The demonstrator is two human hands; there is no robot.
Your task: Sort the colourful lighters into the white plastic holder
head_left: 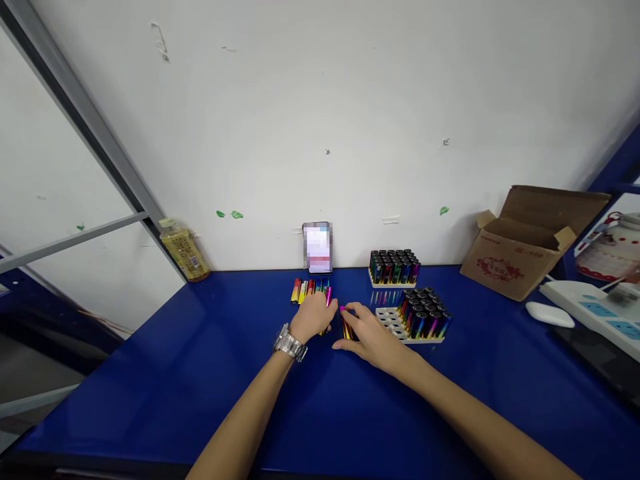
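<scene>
My left hand (315,318), with a metal watch on its wrist, is closed around a pink lighter (329,297) just in front of a row of loose coloured lighters (309,289) on the blue table (200,373). My right hand (367,331) is beside it, fingers curled round several lighters (347,327) standing on the table. To the right lies a white tray (395,324) partly filled with upright lighters (425,313). A full tray of lighters (394,267) stands behind it by the wall.
A phone (317,248) leans on the wall behind the loose lighters. A yellow drink bottle (184,251) stands at the back left. At the right are an open cardboard box (525,243), a white mouse-like object (549,314) and a power strip (595,313).
</scene>
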